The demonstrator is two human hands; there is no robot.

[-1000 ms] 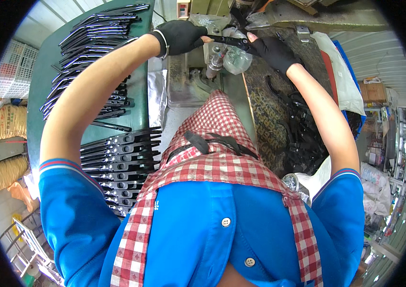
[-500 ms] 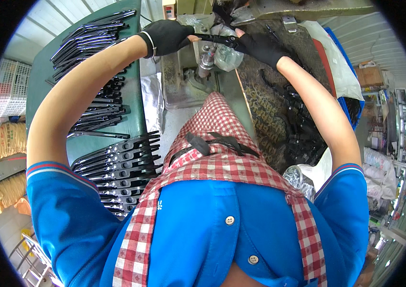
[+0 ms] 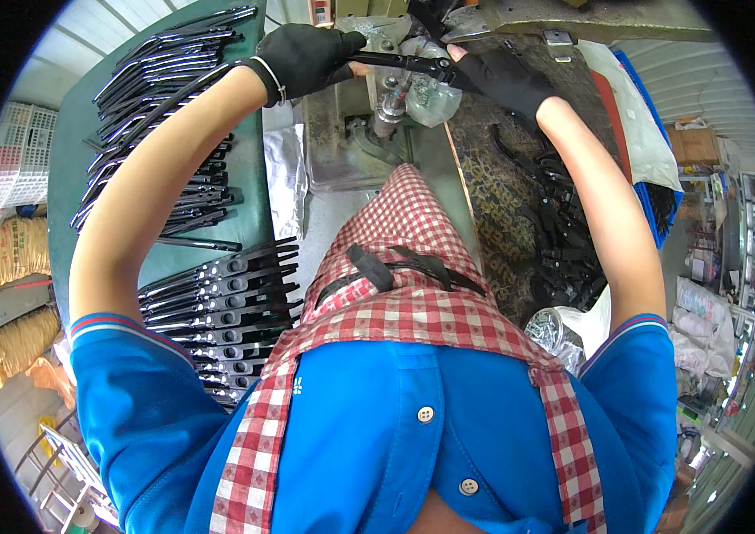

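Both of my hands wear black gloves and hold one long black metal bar [image 3: 399, 62] crosswise, above a machine's upright metal post [image 3: 390, 111]. My left hand [image 3: 306, 64] is closed around the bar's left part. At its right end, where a hole shows, my right hand [image 3: 504, 82] grips it, with a bare fingertip on top; the glove hides most of that grip. Left of my left hand, many slim black rods [image 3: 173, 64] lie on a green table [image 3: 248, 165]. Nearer me, flat black levers with round holes [image 3: 233, 298] lie in a row.
A clear plastic bag [image 3: 433, 100] sits beside the post. Right of it, black curved parts [image 3: 564, 231] lie heaped on a worn board [image 3: 484, 169]. A bowl of small metal pieces [image 3: 545, 327] stands near my right elbow. A blue crate [image 3: 640, 98] is at far right.
The bar and both hands have shifted slightly; my right hand is a little further right and lower in the picture. Both hands keep hold of the bar.
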